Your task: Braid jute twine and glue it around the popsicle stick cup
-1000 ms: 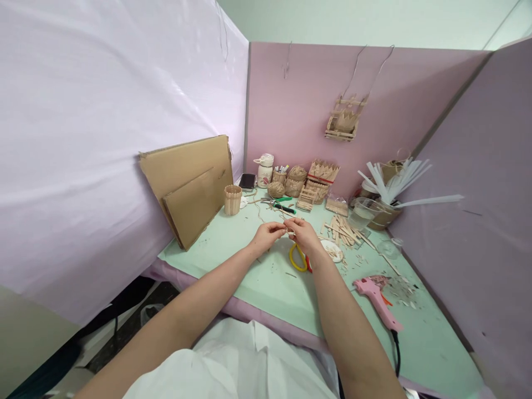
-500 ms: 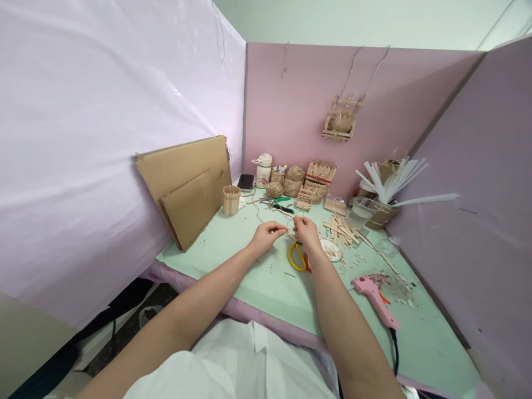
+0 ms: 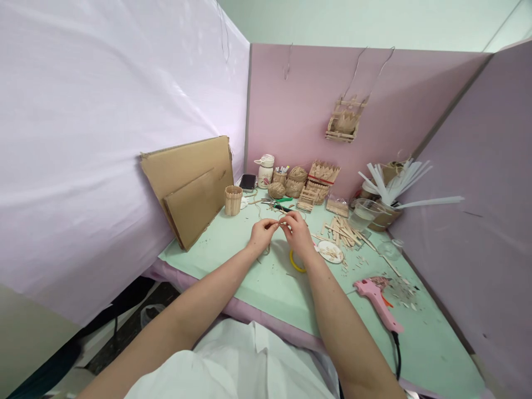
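Note:
My left hand and my right hand meet fingertip to fingertip above the middle of the table, both in a pinch. Between them is a thin strand of twine, mostly hidden by the fingers. A loose bit of twine trails below my left wrist. Under my right wrist lie scissors, whose yellow handle shows in part. Just beyond the fingers are pliers with dark and green handles. To the left stands a small round cup of wooden sticks.
Right of my hands are a white plate of wood bits, loose craft sticks and a pink glue gun with its cord. Twine balls, a bottle and a phone stand behind. Cardboard leans at left.
My hands have come together, fingertips now touching where a gap was before. My right hand moved left and slightly away from me. The view shifted slightly.

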The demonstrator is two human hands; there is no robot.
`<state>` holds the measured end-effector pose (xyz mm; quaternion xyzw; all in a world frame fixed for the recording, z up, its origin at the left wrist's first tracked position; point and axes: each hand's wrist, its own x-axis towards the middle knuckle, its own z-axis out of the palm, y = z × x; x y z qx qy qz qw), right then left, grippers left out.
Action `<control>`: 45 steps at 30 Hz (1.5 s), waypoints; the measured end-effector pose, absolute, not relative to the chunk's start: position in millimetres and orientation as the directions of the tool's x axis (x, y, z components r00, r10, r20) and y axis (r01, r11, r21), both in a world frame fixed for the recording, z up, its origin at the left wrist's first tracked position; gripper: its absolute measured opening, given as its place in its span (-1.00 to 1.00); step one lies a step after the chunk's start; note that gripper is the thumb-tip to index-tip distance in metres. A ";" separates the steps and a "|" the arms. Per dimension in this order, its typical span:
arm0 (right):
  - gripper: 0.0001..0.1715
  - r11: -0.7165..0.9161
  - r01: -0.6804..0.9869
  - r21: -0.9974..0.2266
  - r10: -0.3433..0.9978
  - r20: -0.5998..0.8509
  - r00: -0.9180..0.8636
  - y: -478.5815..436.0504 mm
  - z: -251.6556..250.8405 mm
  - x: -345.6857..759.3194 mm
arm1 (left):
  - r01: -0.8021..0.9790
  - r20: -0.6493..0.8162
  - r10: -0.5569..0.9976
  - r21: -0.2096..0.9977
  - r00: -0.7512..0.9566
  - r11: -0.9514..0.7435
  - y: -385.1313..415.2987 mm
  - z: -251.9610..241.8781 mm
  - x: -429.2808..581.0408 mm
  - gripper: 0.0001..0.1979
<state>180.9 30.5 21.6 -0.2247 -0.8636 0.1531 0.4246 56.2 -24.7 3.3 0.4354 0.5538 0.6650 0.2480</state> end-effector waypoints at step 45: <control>-0.65 0.251 0.051 -0.967 0.879 0.205 -0.431 34.9 14.9 171.0 | -0.009 0.190 0.879 0.977 -0.438 -0.215 -28.5 6.7 58.7 -0.70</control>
